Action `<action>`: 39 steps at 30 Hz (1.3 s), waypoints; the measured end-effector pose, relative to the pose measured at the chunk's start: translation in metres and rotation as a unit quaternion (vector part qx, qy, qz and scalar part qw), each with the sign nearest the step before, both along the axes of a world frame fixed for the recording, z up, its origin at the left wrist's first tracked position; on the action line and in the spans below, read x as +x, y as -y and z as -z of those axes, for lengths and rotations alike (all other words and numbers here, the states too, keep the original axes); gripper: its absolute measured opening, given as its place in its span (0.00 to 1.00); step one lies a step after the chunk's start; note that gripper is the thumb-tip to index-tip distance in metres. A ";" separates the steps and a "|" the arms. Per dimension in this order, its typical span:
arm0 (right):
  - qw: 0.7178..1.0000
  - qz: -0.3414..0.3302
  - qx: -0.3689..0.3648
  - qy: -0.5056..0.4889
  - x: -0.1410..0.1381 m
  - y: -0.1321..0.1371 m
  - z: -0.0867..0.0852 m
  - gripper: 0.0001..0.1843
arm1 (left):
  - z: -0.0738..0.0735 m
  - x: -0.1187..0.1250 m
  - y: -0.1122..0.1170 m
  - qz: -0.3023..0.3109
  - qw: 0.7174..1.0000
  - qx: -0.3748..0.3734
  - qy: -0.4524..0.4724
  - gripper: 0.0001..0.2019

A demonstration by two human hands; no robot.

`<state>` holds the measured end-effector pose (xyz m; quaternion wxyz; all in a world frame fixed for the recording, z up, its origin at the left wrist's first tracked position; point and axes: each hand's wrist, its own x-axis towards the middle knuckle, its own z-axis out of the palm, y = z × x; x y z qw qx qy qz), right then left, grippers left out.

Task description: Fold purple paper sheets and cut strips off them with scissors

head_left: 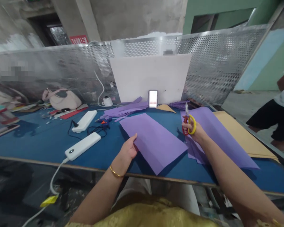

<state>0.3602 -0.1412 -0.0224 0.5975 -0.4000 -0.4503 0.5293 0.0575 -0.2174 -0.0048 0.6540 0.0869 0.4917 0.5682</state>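
My left hand (128, 152) grips the left edge of a purple paper sheet (156, 140), thumb on top and the other fingers underneath. The sheet is tilted just above the blue tabletop. In my right hand (194, 128) is a pair of scissors (186, 110) with a yellow handle loop and a red one, blades pointing up and away from me. That hand is over a stack of larger purple sheets (217, 138) to the right. Cut purple paper strips (127, 109) lie in a loose pile beyond the held sheet.
Brown paper (241, 135) lies at the far right. A lit phone (152, 98) stands against a white board (151, 75). Two white power strips (82, 146) with cords, a glue gun (104, 122) and a pink bag (62, 99) are on the left. A person (279, 107) stands at right.
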 end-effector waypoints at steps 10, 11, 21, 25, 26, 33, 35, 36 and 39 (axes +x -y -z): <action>0.993 -0.102 0.044 0.050 -0.037 0.084 -0.014 0.26 | 0.021 0.028 0.073 0.168 0.985 0.039 0.010 0.06; 0.989 -0.132 0.042 0.058 -0.038 0.098 -0.011 0.25 | 0.021 0.031 0.074 0.186 0.982 0.035 0.016 0.07; 0.937 -0.272 -0.147 0.160 0.009 0.224 -0.022 0.38 | 0.024 0.059 0.086 0.272 0.961 0.045 0.033 0.12; 0.907 -0.279 -0.220 0.225 0.039 0.248 -0.016 0.38 | 0.023 0.059 0.086 0.271 0.962 0.038 0.023 0.10; 0.900 -0.284 -0.229 0.237 0.044 0.253 -0.014 0.38 | 0.023 0.058 0.085 0.269 0.962 0.033 0.024 0.10; 0.887 -0.315 -0.208 0.265 0.029 0.259 -0.022 0.36 | 0.020 0.063 0.087 0.264 0.964 0.013 0.011 0.12; 0.891 -0.318 -0.181 0.267 0.019 0.251 -0.027 0.36 | 0.019 0.064 0.089 0.257 0.966 0.009 -0.004 0.12; 0.891 -0.322 -0.169 0.272 0.015 0.247 -0.029 0.35 | 0.019 0.064 0.090 0.254 0.967 0.007 -0.012 0.12; 0.887 -0.326 -0.140 0.297 0.007 0.234 -0.031 0.31 | 0.021 0.064 0.092 0.253 0.967 0.010 -0.028 0.11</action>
